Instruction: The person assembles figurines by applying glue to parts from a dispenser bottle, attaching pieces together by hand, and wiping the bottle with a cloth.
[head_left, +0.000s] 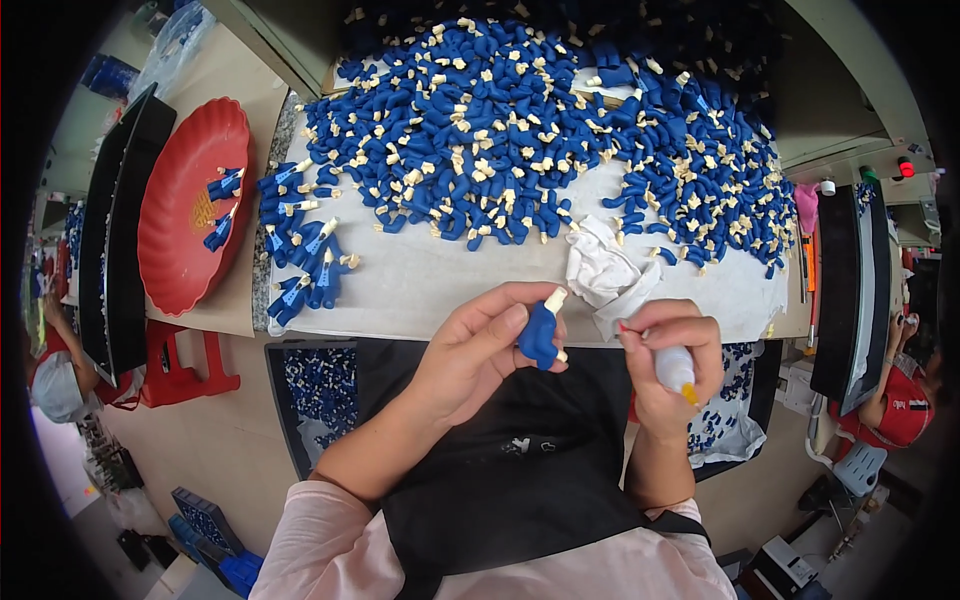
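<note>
In my left hand (480, 345), thumb and fingers pinch a small blue moulded figure part (540, 332) with a cream piece at its top and another low on its right side. My right hand (672, 360), just across from it, is closed around a small whitish bottle (674, 366). A yellow end of the bottle points down, and something red shows at the fingertips. Bottle and figure part are apart. Beyond my right hand lies a crumpled white cloth (605, 268). Several blue pieces with light blue fronts (305, 265) stand or lie at the table's left.
A large heap of blue parts with cream ends (470, 130) covers the far table. At left, a red scalloped dish (190, 230) holds a few pieces, with a red stool (190, 360) below. Trays of parts (322, 390) flank my lap. Co-workers (890, 400) sit at both sides.
</note>
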